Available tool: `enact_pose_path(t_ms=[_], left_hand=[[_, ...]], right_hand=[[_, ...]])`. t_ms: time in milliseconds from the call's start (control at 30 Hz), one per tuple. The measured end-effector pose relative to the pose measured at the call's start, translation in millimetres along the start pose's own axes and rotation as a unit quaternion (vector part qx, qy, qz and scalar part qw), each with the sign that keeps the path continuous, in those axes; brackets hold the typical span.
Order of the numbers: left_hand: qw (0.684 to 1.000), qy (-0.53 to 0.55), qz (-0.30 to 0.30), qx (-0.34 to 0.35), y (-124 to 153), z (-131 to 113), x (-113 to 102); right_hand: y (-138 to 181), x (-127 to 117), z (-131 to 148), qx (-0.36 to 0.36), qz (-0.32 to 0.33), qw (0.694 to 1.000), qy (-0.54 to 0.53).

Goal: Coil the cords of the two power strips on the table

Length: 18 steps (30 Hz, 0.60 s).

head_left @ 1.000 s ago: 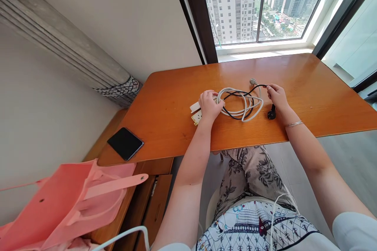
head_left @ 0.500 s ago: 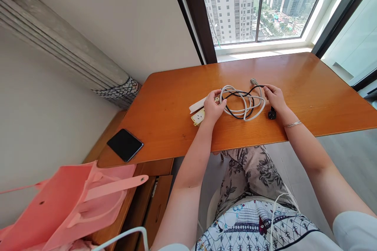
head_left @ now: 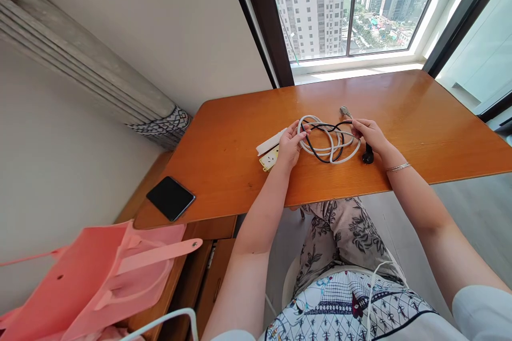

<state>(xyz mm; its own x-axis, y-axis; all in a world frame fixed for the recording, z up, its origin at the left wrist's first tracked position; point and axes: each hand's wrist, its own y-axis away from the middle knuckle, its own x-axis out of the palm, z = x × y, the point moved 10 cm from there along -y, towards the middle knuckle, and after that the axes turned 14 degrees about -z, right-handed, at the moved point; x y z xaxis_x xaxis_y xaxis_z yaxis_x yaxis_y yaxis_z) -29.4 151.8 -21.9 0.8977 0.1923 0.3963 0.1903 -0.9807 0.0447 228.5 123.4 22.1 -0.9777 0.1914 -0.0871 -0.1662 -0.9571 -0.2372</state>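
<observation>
Two cords, one white cord (head_left: pixel 332 150) and one black cord (head_left: pixel 316 156), lie looped together in a single loose coil on the desk (head_left: pixel 232 144), right of its middle and nearer its front edge than its left end. There are two plugs: a grey plug (head_left: pixel 344 111) just beyond the coil's far side, and a black plug (head_left: pixel 368 156) below the right fingers. Two strips sit side by side left of the coil, a white strip (head_left: pixel 270 143) and a socket strip (head_left: pixel 269 159), each partly hidden.

Both hands are at the coil. The left hand (head_left: pixel 292 144) has its fingers curled narrowly around the coil's left side, beside the strips; the right hand (head_left: pixel 367 133) pinches the black cord at the coil's right side.

Desk surface stretches from the right hand to the right end, and from the grey plug back to the far edge below the window (head_left: pixel 316 10). The front edge passes under both forearms. More wood separates the strips from one dark-screened device (head_left: pixel 170 198), which lies flat at the left front corner, near the edge.

One pink bag (head_left: pixel 96 256) leans beside that corner, its strap pointing toward the desk; its contents cannot be made out. Under the desktop stands a brown cabinet (head_left: pixel 214 282), its inside hidden from view.
</observation>
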Motion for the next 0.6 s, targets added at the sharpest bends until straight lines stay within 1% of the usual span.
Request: enact_pose_path(t_ms=[67, 167, 267, 367, 433, 533, 600], left_hand=[[1.0, -0.002, 0.006, -0.007, 5, -2, 3], [1.0, -0.013, -0.003, -0.01, 9, -5, 4], [1.0, -0.024, -0.011, -0.003, 9, -7, 4], [0.999, -0.023, -0.022, -0.005, 9, -9, 3], [1.0, -0.019, -0.023, -0.007, 10, -11, 3], [1.0, -0.012, -0.013, -0.004, 13, -16, 6], [1.0, -0.008, -0.005, 0.0, 16, -20, 9]], right_hand=[[-2, -2, -2, -0.004, -0.018, 1.0, 0.024], [-7, -10, -8, -0.001, -0.054, 0.996, 0.065], [-11, -19, -17, 0.014, -0.084, 0.991, 0.104], [-13, -27, -25, 0.03, -0.101, 0.983, 0.153], [-13, -28, -22, 0.012, -0.108, 0.981, 0.162], [-9, -27, -5, -0.048, -0.119, 0.981, 0.146], [-5, -23, 6, -0.079, -0.11, 0.981, 0.141]])
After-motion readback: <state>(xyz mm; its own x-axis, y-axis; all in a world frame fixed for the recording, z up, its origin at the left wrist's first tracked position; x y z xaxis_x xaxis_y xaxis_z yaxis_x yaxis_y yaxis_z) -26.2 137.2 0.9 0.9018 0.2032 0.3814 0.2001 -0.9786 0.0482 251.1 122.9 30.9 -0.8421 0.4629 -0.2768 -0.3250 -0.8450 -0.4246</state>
